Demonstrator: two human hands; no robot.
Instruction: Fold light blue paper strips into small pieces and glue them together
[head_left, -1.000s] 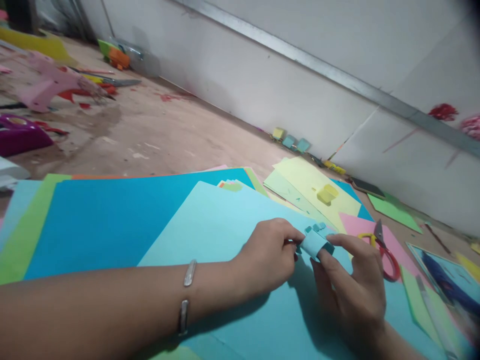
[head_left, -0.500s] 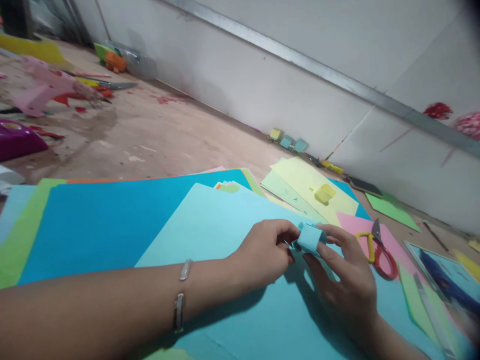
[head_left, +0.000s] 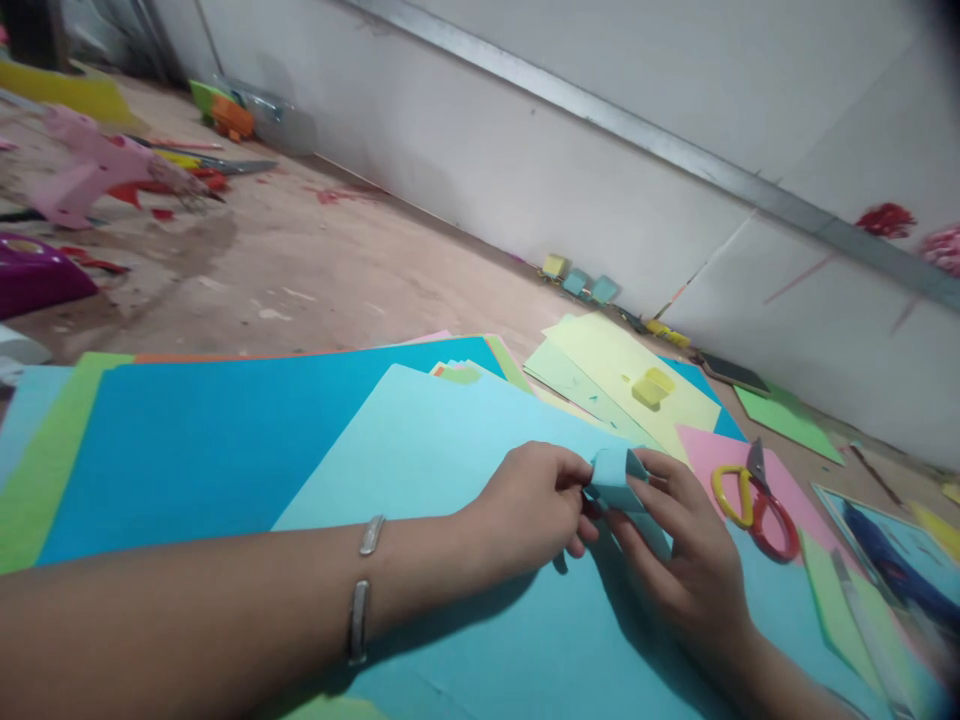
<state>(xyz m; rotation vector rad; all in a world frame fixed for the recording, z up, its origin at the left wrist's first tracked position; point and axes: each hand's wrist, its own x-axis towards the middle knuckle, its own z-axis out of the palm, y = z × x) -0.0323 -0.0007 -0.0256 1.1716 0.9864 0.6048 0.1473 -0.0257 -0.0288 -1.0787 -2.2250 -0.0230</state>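
A small light-blue folded paper box is held between my two hands, above a large light-blue paper sheet. My left hand pinches its left side between thumb and fingers; a bracelet circles that wrist. On the other side, my right hand grips the box, with fingertips at its right edge and the thumb below. Part of the box is covered by my fingers. To the right of my right hand, scissors with a yellow and a red handle rest on pink paper.
A yellow paper box sits on pale yellow paper. Several small paper boxes stand by the wall. A pink glue gun and a purple object lie at left. A dark blue tool and a blade lie at right.
The small paper box has turned slightly in my hands, and its open right end shows more. My left fingers have shifted on it; the lower ones are a little more extended.
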